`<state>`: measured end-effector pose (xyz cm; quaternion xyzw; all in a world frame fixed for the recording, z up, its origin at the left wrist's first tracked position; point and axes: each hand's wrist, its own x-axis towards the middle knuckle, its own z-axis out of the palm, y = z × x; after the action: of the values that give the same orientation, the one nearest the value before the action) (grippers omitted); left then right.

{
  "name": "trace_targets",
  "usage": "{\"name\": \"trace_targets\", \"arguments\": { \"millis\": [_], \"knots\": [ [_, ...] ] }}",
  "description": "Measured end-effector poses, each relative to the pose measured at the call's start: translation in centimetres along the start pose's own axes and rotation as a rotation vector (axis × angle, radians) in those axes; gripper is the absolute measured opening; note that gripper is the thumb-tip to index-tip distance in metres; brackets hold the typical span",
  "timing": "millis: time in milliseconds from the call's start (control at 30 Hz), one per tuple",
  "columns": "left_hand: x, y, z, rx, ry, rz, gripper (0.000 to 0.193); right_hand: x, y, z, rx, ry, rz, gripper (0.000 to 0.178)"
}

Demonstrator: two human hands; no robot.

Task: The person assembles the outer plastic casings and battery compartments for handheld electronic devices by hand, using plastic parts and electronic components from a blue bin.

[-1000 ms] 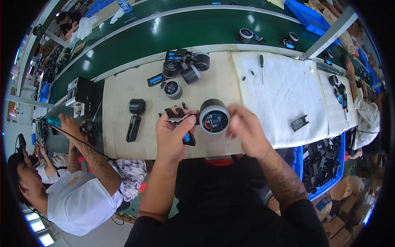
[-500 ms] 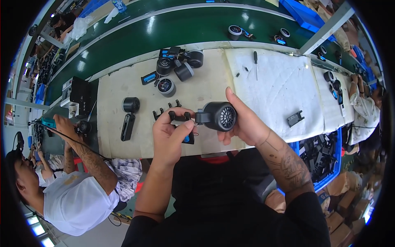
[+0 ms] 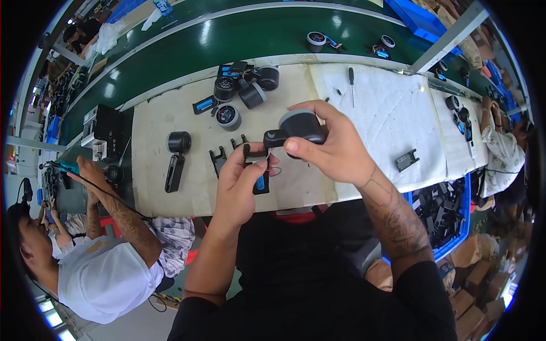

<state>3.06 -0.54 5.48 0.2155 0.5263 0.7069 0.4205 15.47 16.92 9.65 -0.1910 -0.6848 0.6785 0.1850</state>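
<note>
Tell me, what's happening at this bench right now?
A person is working at a bench on a small black round camera-like unit. The right hand grips its body, while the left hand holds a black bracket against its side, both raised above the beige mat. More round units and a loose bracket lie on the mat, and a screwdriver rests on the white cloth. To the left, a co-worker in a white shirt works at the next station.

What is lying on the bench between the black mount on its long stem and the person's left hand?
In the head view, two small black forked brackets lie on the bench between the stemmed mount and the left hand.
</note>
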Motion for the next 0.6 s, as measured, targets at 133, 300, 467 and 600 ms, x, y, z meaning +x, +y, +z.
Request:
{"name": "trace_targets", "arguments": {
  "millis": [133, 300, 467, 600],
  "knots": [
    [0.0, 0.6, 0.9, 0.118, -0.021, 0.002, 0.026, 1.4, -0.9, -0.3, -0.087, -0.054, -0.032, 0.058],
    [0.1, 0.6, 1.0, 0.133, -0.049, 0.001, 0.023, 2.3, -1.5, -0.5, -0.108, -0.144, -0.022, 0.055],
    [0.3, 0.8, 1.2, 0.05, 0.008, -0.045, 0.017, 2.6, -1.6, -1.4, -0.11, -0.177, -0.031, 0.052],
    [0.3, 0.7, 1.4, 0.021, 0.024, -0.037, 0.013, 2.7, -1.7, -1.5, -0.029, -0.254, -0.029, 0.047]
  ]
}}
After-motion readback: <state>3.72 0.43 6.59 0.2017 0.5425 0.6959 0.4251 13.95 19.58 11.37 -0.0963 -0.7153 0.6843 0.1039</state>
